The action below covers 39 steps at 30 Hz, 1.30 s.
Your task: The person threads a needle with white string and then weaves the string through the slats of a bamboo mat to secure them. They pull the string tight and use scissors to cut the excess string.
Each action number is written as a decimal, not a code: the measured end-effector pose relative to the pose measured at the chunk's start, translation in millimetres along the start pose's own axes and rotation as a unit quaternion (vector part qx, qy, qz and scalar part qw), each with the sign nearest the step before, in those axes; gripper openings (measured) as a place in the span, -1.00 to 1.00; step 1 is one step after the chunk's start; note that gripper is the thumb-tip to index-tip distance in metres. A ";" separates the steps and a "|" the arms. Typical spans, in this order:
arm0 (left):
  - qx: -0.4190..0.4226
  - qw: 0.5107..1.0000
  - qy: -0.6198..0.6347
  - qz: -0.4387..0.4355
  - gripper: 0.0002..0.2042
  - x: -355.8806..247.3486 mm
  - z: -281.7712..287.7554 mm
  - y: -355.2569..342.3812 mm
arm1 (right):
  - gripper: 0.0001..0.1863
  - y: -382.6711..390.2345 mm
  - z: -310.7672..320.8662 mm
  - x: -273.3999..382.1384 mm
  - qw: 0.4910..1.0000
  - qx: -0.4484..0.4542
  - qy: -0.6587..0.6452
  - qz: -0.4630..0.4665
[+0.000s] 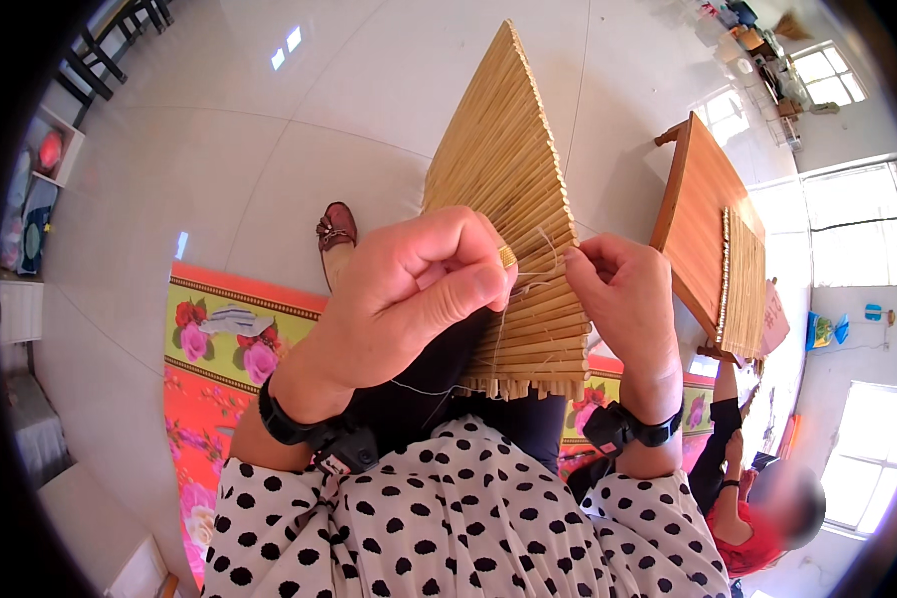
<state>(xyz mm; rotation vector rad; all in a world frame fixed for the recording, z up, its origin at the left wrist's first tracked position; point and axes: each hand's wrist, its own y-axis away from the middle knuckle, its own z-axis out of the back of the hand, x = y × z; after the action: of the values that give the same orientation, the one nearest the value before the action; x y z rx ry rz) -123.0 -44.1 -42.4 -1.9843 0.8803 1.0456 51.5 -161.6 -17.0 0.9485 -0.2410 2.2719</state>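
A mat of straw-coloured reed stalks [498,140], laid side by side and bound with thread, leans up from my lap. Its stalk ends make a jagged edge on the right and at the bottom. My left hand [399,299] is closed in front of the mat, thumb against curled fingers, pinching a thin white thread [501,334]. A gold-coloured ring [507,257] shows on one finger. At the mat's right edge my right hand [628,299] pinches the thread between thumb and forefinger; the fingertips partly hide it. Loose thread also trails below my left hand.
Under me lies a red and yellow flowered cloth [214,399]. To the right, a wooden table [703,209] bears another reed mat [743,279]. A person in red [738,538] sits beyond my right arm. Dark chair legs [95,60] stand far left on pale floor tiles.
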 end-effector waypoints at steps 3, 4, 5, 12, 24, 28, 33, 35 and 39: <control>0.009 1.000 -0.001 0.000 -0.79 1.6 3.5 1.8 | -0.78 0.3 1.3 -0.8 1.000 0.004 -0.001 -0.015; 0.011 1.000 -0.002 0.000 -0.80 2.1 4.8 3.2 | -0.78 0.3 0.7 -2.5 1.000 0.001 -0.006 -0.012; 0.031 0.999 -0.018 0.002 -0.81 1.0 7.2 4.7 | -0.77 0.3 -0.7 -5.0 1.000 -0.004 -0.011 -0.008; 0.238 0.891 -0.382 -0.051 -0.86 -22.4 22.5 46.7 | -0.75 -6.5 -6.8 -14.8 0.999 -0.031 0.006 0.023; -0.266 0.659 -0.598 0.369 -0.71 48.8 321.7 280.7 | -0.71 -17.7 28.2 -34.6 0.999 0.030 0.013 0.018; -0.160 0.713 -0.566 0.381 -0.69 126.2 317.3 362.8 | -0.73 -20.3 51.3 -43.1 0.997 -0.001 0.077 0.028; -0.130 0.538 -0.606 0.571 -0.55 200.1 276.9 454.5 | -0.72 -6.9 69.4 -45.3 0.992 -0.064 0.102 0.034; -0.349 0.420 -0.601 0.584 -0.60 217.2 307.1 633.2 | -0.72 -55.5 62.9 -82.2 1.000 -0.005 0.019 0.016; -0.497 0.535 -0.497 0.470 -0.75 283.9 270.4 562.2 | -0.71 -15.9 66.1 -41.7 0.994 -0.092 0.063 0.005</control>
<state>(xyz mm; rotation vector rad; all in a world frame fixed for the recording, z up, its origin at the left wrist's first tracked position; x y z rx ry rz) -558.9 -174.4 -555.1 -0.8303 0.6015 3.4172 121.0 -196.6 0.7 0.7074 -0.3937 2.2642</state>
